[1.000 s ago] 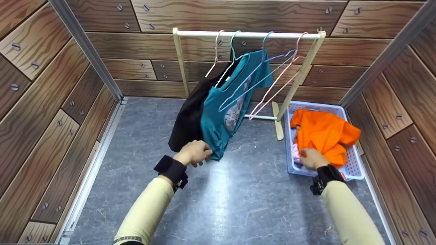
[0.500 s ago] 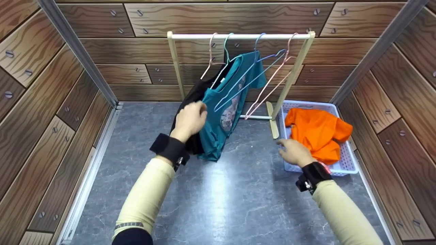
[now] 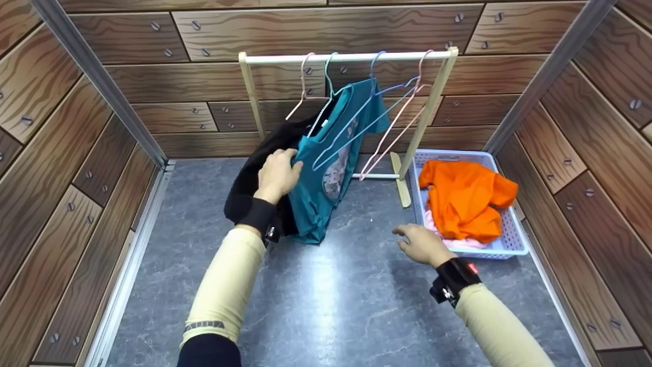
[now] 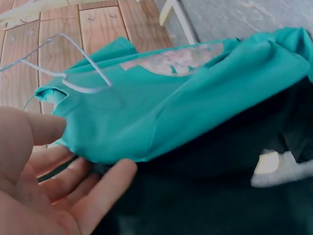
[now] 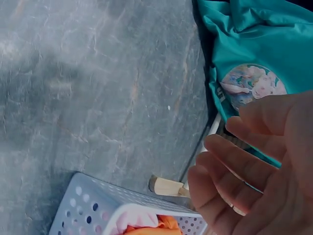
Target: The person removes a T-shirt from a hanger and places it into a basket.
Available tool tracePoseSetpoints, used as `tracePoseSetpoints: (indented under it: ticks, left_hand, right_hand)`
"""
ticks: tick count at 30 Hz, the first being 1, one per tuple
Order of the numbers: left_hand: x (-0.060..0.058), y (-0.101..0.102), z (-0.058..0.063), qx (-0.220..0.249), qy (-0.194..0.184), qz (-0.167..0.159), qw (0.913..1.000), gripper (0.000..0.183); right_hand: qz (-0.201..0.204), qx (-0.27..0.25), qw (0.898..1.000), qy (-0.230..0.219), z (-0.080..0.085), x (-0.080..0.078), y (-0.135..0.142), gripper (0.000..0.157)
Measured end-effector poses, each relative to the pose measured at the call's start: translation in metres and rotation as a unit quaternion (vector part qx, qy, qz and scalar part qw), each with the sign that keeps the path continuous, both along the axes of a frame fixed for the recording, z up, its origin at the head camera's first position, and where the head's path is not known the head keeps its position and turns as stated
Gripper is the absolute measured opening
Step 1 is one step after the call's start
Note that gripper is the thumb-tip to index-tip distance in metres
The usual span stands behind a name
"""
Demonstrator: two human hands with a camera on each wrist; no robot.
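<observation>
A teal T-shirt [image 3: 305,209] with a round print hangs from a green hanger [image 3: 329,76] on the clothes rack. Behind it, to the left, hangs a black garment [image 3: 254,171]. My left hand [image 3: 277,173] is at the left side of the T-shirt, overlapping both garments in the head view. In the left wrist view its loosely bent fingers [image 4: 110,188] lie right at the teal fabric's edge, with the thumb apart from them. My right hand [image 3: 423,247], fingers relaxed and holding nothing, hovers over the floor just left of the basket.
A light-purple basket [image 3: 518,237] at the right holds an orange garment [image 3: 463,199] over a pink one [image 3: 461,244]. On the rack [image 3: 346,58] also hang a blue hanger [image 3: 375,66] and two pink hangers, one at the right end [image 3: 420,69]. Wood-patterned walls [image 3: 326,30] surround the floor.
My left hand has risen from the hem of the garments to the T-shirt's upper left side. My right hand has left the basket, moving left. The view has shifted slightly.
</observation>
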State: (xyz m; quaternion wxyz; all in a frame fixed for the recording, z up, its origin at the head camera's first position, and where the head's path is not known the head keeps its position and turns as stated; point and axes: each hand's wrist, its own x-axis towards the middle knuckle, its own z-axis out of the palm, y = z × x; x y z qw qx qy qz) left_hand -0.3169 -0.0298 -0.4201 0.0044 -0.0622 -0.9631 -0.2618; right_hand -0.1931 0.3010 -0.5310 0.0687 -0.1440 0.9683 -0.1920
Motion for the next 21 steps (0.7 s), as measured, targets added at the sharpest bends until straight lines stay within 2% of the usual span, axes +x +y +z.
tracePoseSetpoints:
  ticks: [3, 7, 10, 17, 21]
  left_hand:
    - [-0.003, 0.004, 0.000, 0.022, 0.005, -0.003, 0.9998, 0.035]
    - [-0.007, 0.007, 0.000, 0.036, -0.033, -0.002, 0.9988, 0.039]
    - [-0.009, 0.009, -0.001, 0.032, -0.043, 0.004, 0.9985, 0.042]
    - [-0.010, 0.017, 0.000, -0.005, 0.020, -0.002, 0.9998, 0.027]
    - [-0.009, 0.019, 0.005, -0.016, 0.045, 0.010, 0.9988, 0.024]
  right_hand:
    - [0.011, -0.010, 1.000, 0.008, -0.003, 0.002, -0.003, 0.029]
    - [0.021, -0.020, 0.999, 0.030, -0.007, 0.004, -0.008, 0.028]
    - [0.022, -0.022, 0.999, 0.039, -0.008, 0.004, -0.010, 0.026]
    - [0.030, -0.028, 0.999, 0.028, -0.012, 0.006, -0.010, 0.026]
    - [0.036, -0.033, 0.999, 0.014, -0.015, 0.007, -0.010, 0.027]
